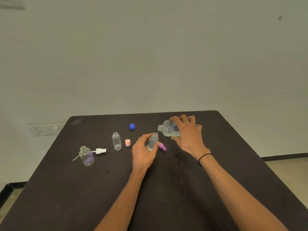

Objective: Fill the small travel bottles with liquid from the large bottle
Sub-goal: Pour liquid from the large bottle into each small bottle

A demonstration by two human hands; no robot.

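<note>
My right hand grips the large clear bottle, tipped sideways with its open mouth pointing left, just above and right of a small bottle's neck. My left hand holds that small clear travel bottle upright on the dark table; it looks mostly full of clear liquid. A second small bottle stands uncapped and looks empty, left of centre. A rounder small bottle with a purple tint stands uncapped at the far left.
Loose caps lie around: a blue cap at the back, a pink cap beside the empty bottle, a purple cap right of the held bottle, and a white spray pump near the round bottle. A pale wall stands behind.
</note>
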